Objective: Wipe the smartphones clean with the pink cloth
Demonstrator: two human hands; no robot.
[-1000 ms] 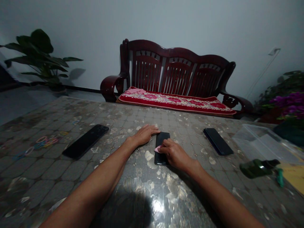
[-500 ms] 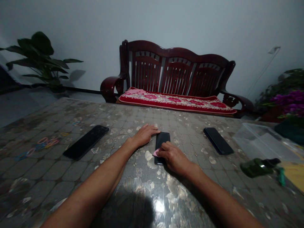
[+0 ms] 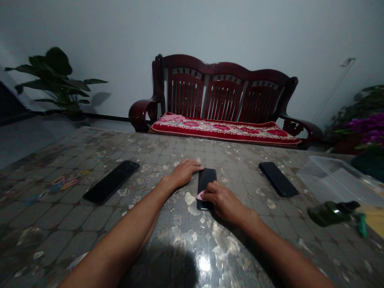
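Note:
A dark smartphone [image 3: 206, 178] lies flat on the table in front of me. Beside its upper left corner my left hand [image 3: 185, 172] rests palm down, fingers stretched out, the thumb reaching to the phone's edge. My right hand [image 3: 218, 197] is closed over the lower part of the screen, pinching a small pink cloth [image 3: 200, 195] against the glass. Most of the cloth is hidden under the fingers. Another black smartphone [image 3: 111, 182] lies to the left, and a third smartphone [image 3: 278, 179] to the right.
Colored rubber bands [image 3: 64, 183] are scattered at the left. On the right are a clear plastic box [image 3: 333, 176], a green bottle [image 3: 328, 214] on its side, a small green object [image 3: 362, 226] and something yellow [image 3: 375, 220]. A wooden bench [image 3: 220, 88] stands beyond the patterned table [image 3: 168, 260].
The whole view has shifted slightly. My right hand with the pink cloth stays on the lower part of the phone's screen, and my left hand holds its place beside the phone.

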